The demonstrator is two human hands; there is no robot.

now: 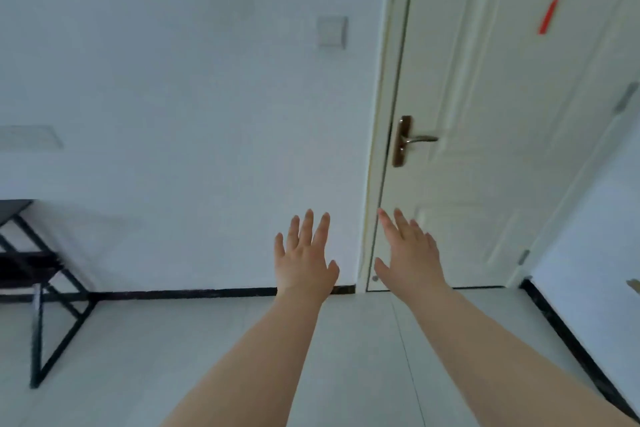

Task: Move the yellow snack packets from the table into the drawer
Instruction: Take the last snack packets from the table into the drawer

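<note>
Head view: left hand and right hand stretched out ahead side by side, close but apart, fingers straight and spread, backs up, gripping nothing. No yellow snack packets in sight, nor any drawer (out of frame, by all signs), so judged as the very start: finding the goods before any grasp. Beyond the fingertips, only a plain white wall past the left hand and a cream panelled door with a brass lever handle up and beyond the right hand. Far off to the left of the left hand, a black metal-framed stand with a dark top, cut by the frame edge; possibly the table, impossible to tell, with nothing yellow on the visible part. To do this well: turn head and body toward that side first, bring the top surface fully into view, then lower the arms. Keep both hands relaxed and free until directly over a packet. Pinch each packet by an edge or across its flat body, gently, against probable crumpling and slipping. Locate the drawer before lifting anything, and check whether open; if closed, spare one hand for the pull.
</note>
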